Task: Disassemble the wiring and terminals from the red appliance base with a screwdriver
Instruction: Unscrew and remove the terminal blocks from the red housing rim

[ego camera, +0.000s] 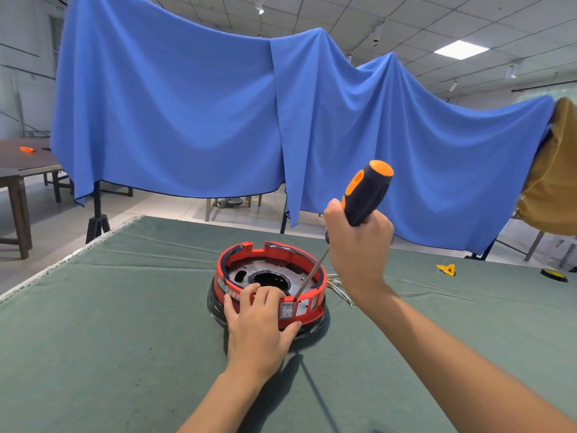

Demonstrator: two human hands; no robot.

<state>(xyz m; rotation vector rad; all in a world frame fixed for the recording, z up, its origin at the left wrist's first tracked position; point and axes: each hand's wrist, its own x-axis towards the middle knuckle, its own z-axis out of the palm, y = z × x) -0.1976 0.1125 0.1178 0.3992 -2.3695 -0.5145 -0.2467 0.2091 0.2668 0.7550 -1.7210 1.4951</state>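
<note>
A blue cloth [193, 114] hangs across the whole background, and below it my worktop [93, 323], under a green cover, fills the lower half of the view. The red appliance base [271, 278] sits near the centre of that worktop, open side up, so I can look straight down into its metal floor and the dark round hole in the middle.

My left hand [260, 320] reaches in from 6 o'clock and grips the near rim of the base, fingers [249, 292] curled over the top edge and thumb against the outer wall just under the grey rocker switch [287, 310]. I judge this grip is there to stop the base turning or sliding under tool pressure.

My right hand [359, 245], at 3 o'clock of the base and raised above it, is wrapped tight round the black-and-orange handle of the screwdriver [367, 192]. The shaft slants down toward 7 o'clock, and its tip meets the rim right beside the switch, probably to work the switch or its terminals loose from inside.

A loose bundle of wires [338, 289] lies on the worktop just beside the base at its 3 o'clock. Farther out at 3 o'clock lies a small yellow piece [446, 269].
</note>
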